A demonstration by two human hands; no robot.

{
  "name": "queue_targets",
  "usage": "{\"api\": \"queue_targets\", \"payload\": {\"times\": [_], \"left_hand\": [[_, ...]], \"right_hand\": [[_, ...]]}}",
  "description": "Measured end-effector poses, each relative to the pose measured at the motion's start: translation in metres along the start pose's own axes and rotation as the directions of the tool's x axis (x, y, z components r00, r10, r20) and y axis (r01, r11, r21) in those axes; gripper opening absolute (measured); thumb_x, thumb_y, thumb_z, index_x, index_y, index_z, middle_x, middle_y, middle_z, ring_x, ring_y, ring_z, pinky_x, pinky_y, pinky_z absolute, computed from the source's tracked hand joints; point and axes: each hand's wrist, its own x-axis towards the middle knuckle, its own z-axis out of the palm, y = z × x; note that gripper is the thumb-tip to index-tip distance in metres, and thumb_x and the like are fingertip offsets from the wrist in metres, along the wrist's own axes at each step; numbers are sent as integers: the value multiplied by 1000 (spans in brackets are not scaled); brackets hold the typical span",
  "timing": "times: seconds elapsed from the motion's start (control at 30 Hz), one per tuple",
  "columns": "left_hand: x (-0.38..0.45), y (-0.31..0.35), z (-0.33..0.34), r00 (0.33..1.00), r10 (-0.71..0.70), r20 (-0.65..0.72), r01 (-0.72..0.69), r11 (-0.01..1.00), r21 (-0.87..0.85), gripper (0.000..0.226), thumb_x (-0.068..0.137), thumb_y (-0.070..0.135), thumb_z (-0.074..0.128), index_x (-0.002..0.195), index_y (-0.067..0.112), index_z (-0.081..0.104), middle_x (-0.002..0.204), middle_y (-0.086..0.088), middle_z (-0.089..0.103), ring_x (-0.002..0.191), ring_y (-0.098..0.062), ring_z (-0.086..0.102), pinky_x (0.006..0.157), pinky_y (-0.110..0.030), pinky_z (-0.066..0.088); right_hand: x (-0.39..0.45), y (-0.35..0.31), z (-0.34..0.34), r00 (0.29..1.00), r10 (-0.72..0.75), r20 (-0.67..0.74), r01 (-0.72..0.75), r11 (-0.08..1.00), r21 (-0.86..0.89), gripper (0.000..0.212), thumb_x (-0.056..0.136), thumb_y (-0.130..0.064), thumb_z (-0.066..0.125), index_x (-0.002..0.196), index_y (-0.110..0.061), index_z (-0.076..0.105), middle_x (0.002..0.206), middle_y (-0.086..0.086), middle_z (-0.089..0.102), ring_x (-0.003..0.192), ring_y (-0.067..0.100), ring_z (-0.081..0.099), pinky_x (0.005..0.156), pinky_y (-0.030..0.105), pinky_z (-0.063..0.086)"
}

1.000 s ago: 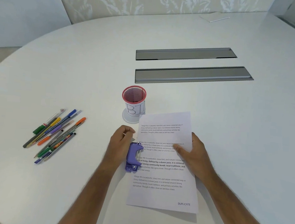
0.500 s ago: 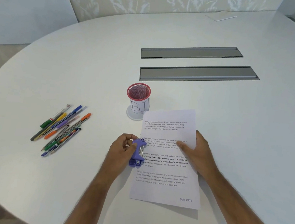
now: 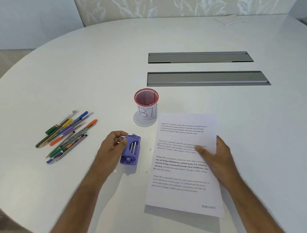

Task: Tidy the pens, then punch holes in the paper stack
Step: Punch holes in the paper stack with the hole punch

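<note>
Landmark: paper stack [image 3: 185, 174], printed, flat on white table [image 3: 79, 73].

- Hole punch [image 3: 130, 149], purple: just left of the stack, apart from its left edge.
- Left hand [image 3: 113, 146]: curled around the punch's left side, gripping it, thumb on top.
- Right hand [image 3: 217, 158]: fingers extended, pressed flat on the stack's right half.
- Pen cup [image 3: 146, 103], red mesh, upright: just beyond the stack's far-left corner.
- Pens [image 3: 66, 135], assorted, loose heap: well left of the stack, beyond the punch.
</note>
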Motion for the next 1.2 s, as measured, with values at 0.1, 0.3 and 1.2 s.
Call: {"api": "queue_targets", "payload": {"times": [0.1, 0.3, 1.2], "left_hand": [[6, -1, -15, 1000, -11, -20, 11, 1000, 8, 24, 107, -1, 52, 113, 20, 61, 100, -4, 70, 81, -18, 66, 74, -33, 53], [14, -15, -43, 996, -61, -68, 65, 996, 63, 20, 108, 1, 53, 119, 16, 58, 101, -2, 69, 78, -14, 66, 61, -18, 56], [8, 4, -10, 820, 508, -264, -101, 583, 806, 27, 90, 19, 77, 115, 19, 66, 121, -5, 67, 123, -37, 54, 99, -48, 38]], "right_hand": [[2, -3, -14, 1000, -6, -17, 6, 1000, -17, 31, 92, -18, 83, 120, -26, 71, 111, -14, 82, 98, 6, 79, 75, 13, 58], [5, 3, -33, 999, -1, -42, 0, 999, -34, 31, 92, -17, 83, 120, -25, 71, 112, -9, 82, 100, 10, 79, 75, 17, 60], [1, -19, -58, 998, -11, -61, 13, 999, 29, 33, 92, -20, 83, 120, -29, 69, 114, -11, 81, 101, 8, 79, 75, 13, 58]]}}
